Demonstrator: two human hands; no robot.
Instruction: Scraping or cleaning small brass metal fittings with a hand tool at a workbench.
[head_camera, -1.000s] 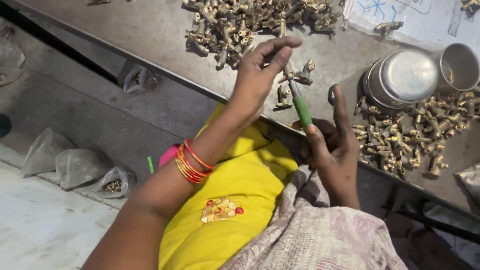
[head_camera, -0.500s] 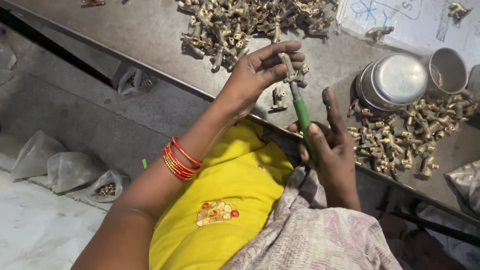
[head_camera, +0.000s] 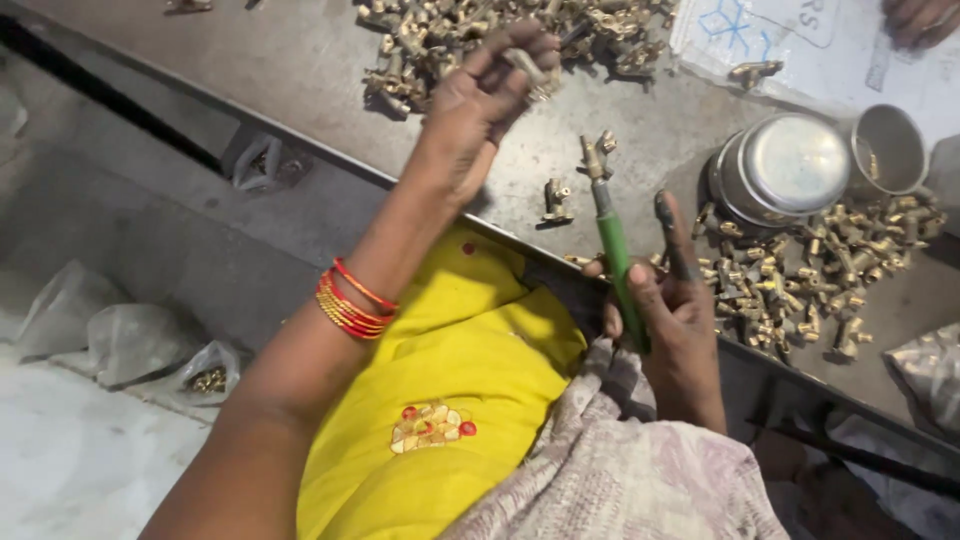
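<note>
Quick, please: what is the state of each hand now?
Left hand: closed, fingers pinching a small brass part above the table.
Right hand: closed on a green-handled tool, index finger extended.

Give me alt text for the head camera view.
The left hand lifts a small brass fitting above a metal table strewn with fittings, while the right hand grips a green-handled tool upright near steel bowls.

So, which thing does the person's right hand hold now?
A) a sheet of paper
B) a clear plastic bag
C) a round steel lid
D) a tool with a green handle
D: the right hand grips a green-handled tool whose tip carries a small brass fitting.
</note>
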